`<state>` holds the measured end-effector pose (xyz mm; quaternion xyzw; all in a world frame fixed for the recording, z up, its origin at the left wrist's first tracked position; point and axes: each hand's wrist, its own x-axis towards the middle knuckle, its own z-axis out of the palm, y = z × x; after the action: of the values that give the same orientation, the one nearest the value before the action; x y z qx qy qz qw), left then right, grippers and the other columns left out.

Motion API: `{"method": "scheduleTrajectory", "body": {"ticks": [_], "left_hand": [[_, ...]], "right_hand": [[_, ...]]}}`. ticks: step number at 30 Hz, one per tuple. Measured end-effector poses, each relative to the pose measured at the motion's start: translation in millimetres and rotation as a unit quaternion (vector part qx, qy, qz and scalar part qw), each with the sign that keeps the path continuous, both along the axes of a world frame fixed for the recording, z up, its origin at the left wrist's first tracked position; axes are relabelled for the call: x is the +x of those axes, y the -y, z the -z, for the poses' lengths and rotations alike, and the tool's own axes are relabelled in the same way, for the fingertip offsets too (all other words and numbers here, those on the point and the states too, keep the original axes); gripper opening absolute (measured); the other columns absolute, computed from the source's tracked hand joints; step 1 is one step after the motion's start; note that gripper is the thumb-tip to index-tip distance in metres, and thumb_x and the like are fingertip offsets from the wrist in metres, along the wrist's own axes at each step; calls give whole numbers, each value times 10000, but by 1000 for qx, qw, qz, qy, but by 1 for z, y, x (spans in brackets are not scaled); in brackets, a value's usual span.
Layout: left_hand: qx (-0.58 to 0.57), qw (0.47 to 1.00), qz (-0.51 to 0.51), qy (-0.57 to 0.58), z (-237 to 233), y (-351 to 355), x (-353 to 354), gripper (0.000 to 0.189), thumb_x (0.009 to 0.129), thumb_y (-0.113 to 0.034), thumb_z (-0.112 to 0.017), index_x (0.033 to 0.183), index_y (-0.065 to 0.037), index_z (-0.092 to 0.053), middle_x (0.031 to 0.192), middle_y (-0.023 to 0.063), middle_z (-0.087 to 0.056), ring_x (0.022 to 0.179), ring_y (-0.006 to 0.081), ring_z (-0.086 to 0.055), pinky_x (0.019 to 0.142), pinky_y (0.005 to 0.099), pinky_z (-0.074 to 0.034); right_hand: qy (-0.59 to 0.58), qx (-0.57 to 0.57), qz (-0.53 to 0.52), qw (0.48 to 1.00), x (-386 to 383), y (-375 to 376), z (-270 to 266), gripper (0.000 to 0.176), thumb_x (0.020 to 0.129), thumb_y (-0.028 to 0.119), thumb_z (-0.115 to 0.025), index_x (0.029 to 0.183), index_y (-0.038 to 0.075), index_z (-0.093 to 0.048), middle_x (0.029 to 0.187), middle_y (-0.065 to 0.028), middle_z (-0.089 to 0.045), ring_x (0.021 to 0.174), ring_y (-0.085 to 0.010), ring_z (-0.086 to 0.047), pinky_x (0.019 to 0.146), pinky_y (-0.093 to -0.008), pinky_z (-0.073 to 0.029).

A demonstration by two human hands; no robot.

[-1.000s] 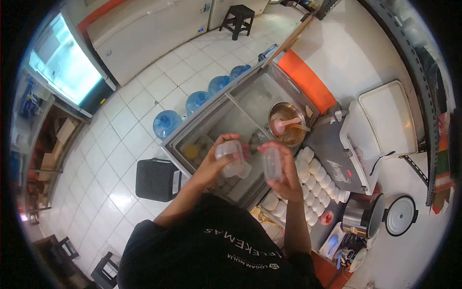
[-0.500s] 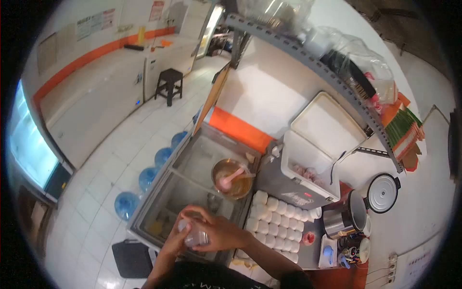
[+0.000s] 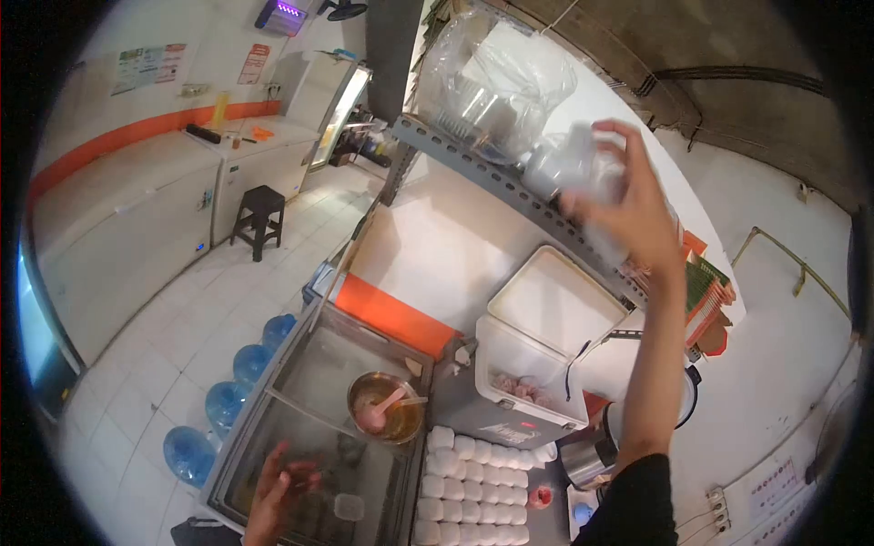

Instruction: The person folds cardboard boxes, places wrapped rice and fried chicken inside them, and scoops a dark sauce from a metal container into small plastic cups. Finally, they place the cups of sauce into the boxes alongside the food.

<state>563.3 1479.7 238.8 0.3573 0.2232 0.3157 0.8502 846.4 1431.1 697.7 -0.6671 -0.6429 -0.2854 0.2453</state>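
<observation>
My right hand [image 3: 628, 196] is raised at the wall shelf, its thumb and fingers curved around a translucent plastic container [image 3: 580, 159], blurred by motion. Beside it on the shelf lies a clear plastic bag [image 3: 510, 77] with cups or lids in it. Low over the glass top of a chest freezer [image 3: 314, 364], my left hand [image 3: 278, 487] has its fingers apart and holds nothing. A small clear plastic tub [image 3: 349, 507] rests on the glass just right of that hand. Farther back on the freezer stands a metal bowl [image 3: 410, 423] with a pink ladle [image 3: 378, 414] in it.
White round-topped containers [image 3: 473, 491] stand in rows right of the freezer. Behind them is an open cooler box [image 3: 496, 409] holding pinkish packets. Blue water jugs [image 3: 188, 455] line the floor at left, near a black stool [image 3: 258, 218]. The shelf edge [image 3: 464, 150] overhangs the counter.
My hands have parted: both held clear plastic containers together over the freezer, and the right has risen to the shelf. A clear tub now shows on the glass. The view has tilted up.
</observation>
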Motion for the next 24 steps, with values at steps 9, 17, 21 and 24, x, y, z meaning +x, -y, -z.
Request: {"method": "scheduleTrajectory", "body": {"ticks": [9, 17, 21, 24], "left_hand": [[87, 978, -21, -189, 104, -24, -31, 641, 988, -404, -634, 1464, -12, -463, 1351, 172, -595, 1186, 288, -612, 1021, 427, -492], [3, 975, -32, -218, 118, -48, -14, 649, 931, -385, -709, 1422, -14, -503, 1234, 132, -614, 1165, 237, -616, 936, 357, -486], [-25, 981, 13, -190, 94, -58, 9, 589, 951, -293, -699, 1423, 5, -513, 1377, 163, -572, 1216, 238, -587, 1006, 371, -467], [68, 979, 29, -193, 88, -63, 28, 512, 970, -215, -681, 1423, -34, -526, 1370, 115, -584, 1213, 216, -581, 1026, 366, -468]], "right_hand": [[95, -284, 237, 924, 140, -91, -107, 840, 729, 592, -766, 1307, 0, -623, 1249, -231, -668, 1163, -328, -617, 1009, -371, -471], [-6, -311, 301, 901, 178, -103, -109, 818, 749, 537, -767, 1329, -20, -619, 1322, -188, -637, 1213, -309, -578, 1029, -372, -446], [-10, -314, 277, 908, 144, -101, -100, 826, 778, 510, -731, 1392, -13, -554, 1417, -206, -542, 1324, -321, -495, 1125, -411, -375], [27, -284, 210, 935, 130, -90, -76, 738, 800, 456, -713, 1353, -12, -569, 1352, -175, -551, 1258, -289, -498, 1067, -389, -384]]}}
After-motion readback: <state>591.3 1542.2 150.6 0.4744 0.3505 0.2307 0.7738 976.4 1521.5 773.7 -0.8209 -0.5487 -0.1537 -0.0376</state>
